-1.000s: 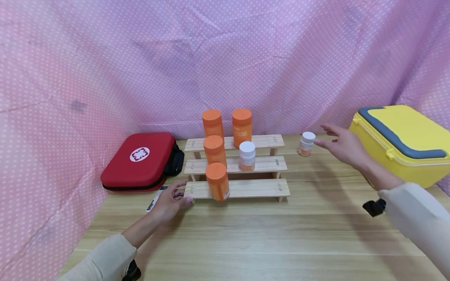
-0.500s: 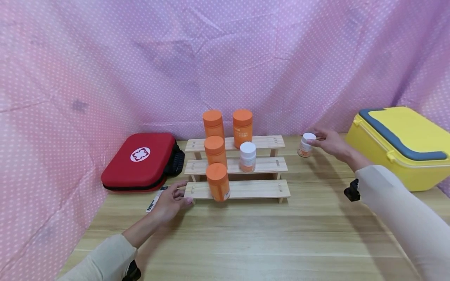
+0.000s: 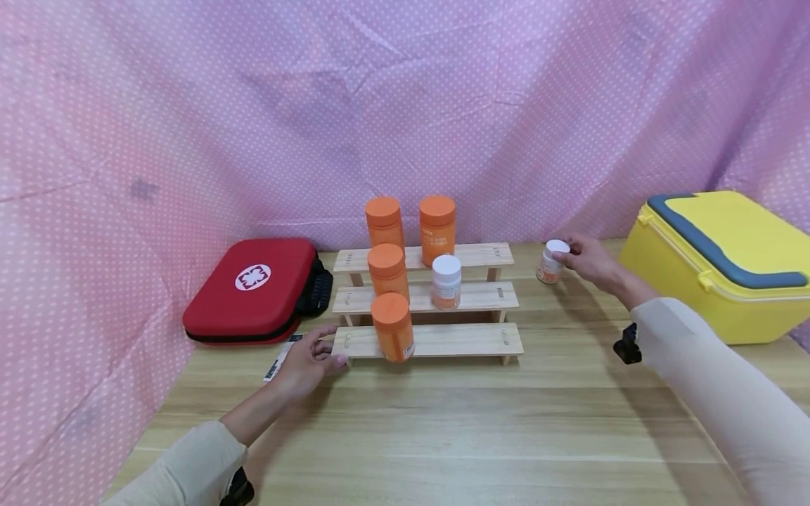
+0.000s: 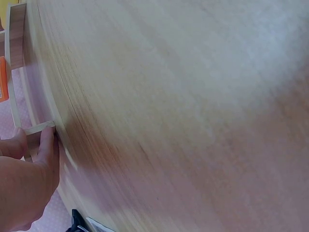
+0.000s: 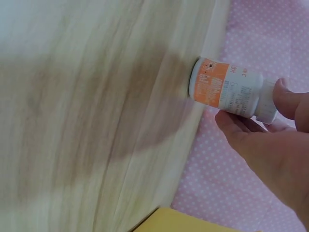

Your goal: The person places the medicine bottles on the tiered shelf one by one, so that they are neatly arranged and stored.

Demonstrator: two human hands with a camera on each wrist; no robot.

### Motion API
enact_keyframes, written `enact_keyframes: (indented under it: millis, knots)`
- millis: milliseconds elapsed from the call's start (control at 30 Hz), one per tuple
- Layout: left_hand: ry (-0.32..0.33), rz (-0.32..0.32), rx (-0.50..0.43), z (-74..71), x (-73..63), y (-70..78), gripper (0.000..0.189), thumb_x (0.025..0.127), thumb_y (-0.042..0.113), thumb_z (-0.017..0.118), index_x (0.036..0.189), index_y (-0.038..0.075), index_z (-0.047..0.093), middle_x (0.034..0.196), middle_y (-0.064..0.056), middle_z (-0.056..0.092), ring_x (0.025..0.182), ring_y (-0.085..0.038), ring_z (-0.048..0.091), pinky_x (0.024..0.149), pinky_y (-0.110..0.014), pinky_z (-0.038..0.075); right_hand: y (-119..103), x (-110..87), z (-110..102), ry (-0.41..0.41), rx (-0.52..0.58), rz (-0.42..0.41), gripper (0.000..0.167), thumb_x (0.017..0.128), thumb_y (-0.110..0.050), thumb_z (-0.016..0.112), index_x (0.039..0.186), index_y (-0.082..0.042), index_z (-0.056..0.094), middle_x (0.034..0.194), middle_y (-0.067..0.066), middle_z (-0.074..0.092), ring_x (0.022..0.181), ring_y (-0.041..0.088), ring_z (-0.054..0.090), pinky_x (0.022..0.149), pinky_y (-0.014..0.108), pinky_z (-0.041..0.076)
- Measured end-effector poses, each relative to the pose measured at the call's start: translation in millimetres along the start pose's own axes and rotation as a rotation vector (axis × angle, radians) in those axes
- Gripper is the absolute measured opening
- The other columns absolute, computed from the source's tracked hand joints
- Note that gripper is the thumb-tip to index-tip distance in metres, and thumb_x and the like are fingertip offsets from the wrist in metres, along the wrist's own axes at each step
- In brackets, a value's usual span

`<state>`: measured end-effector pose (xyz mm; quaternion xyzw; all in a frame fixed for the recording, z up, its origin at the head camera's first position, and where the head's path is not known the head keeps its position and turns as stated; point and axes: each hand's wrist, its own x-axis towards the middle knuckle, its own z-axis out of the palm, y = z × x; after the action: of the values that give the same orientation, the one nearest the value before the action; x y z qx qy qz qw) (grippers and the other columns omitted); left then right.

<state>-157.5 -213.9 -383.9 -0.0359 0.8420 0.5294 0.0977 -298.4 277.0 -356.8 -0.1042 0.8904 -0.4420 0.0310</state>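
At the right, my right hand [image 3: 593, 261] pinches a small white pill bottle [image 3: 552, 267] by its cap; the bottle's base is at the tabletop. Its orange-and-white label [image 5: 222, 84] shows in the right wrist view. My left hand [image 3: 306, 362] grips the left end of a three-step wooden display rack [image 3: 465, 340], with thumb and fingers [image 4: 47, 145] around its end support. On the rack, an orange bottle [image 3: 392, 329] stands on the front step. The middle step bears another orange bottle [image 3: 387, 270] and a white bottle [image 3: 446, 282]. Two orange bottles [image 3: 438, 232] occupy the top step.
A red first-aid case [image 3: 253, 292] lies left of the rack, with a small white-and-black packet [image 3: 278, 362] beside it. A yellow lidded box [image 3: 721, 281] stands at the right, near my right forearm. Pink dotted cloth [image 3: 405, 105] hangs behind the wooden table [image 3: 430, 436].
My right hand has moved left and taken hold of the small white bottle by its cap. The left hand keeps its place on the rack.
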Motion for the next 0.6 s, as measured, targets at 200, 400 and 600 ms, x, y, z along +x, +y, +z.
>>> enact_keyframes:
  millis: [200, 400, 600]
  knots:
    - [0.000, -0.003, -0.001, -0.3, 0.7, 0.0, 0.060, 0.089, 0.000, 0.065, 0.142, 0.004, 0.039, 0.108, -0.014, 0.067, 0.094, -0.018, 0.064, 0.086, -0.032, 0.053, 0.4, 0.6, 1.0, 0.007, 0.048, 0.003, 0.040, 0.101, -0.007, 0.046, 0.135, 0.012, 0.037, 0.127, 0.036, 0.046, 0.118, 0.039, 0.046, 0.089, 0.021, 0.046]
    - [0.001, -0.003, 0.002, -0.2, 0.8, 0.6, 0.059, 0.089, 0.000, 0.065, 0.142, 0.004, 0.039, 0.108, -0.014, 0.067, 0.093, -0.018, 0.064, 0.085, -0.032, 0.053, 1.0, 0.5, 1.1, 0.015, 0.084, 0.008, 0.040, 0.101, -0.005, 0.045, 0.136, 0.013, 0.036, 0.130, 0.035, 0.044, 0.117, 0.034, 0.046, 0.089, 0.019, 0.047]
    - [0.005, -0.020, 0.004, 0.2, -0.4, 1.8, 0.059, 0.089, 0.000, 0.065, 0.142, 0.006, 0.040, 0.108, -0.014, 0.067, 0.094, -0.019, 0.064, 0.087, -0.033, 0.053, -1.9, -10.6, -6.8, 0.028, 0.019, -0.044, 0.038, 0.101, -0.008, 0.049, 0.131, 0.014, 0.041, 0.124, 0.034, 0.049, 0.094, 0.002, 0.050, 0.083, 0.017, 0.049]
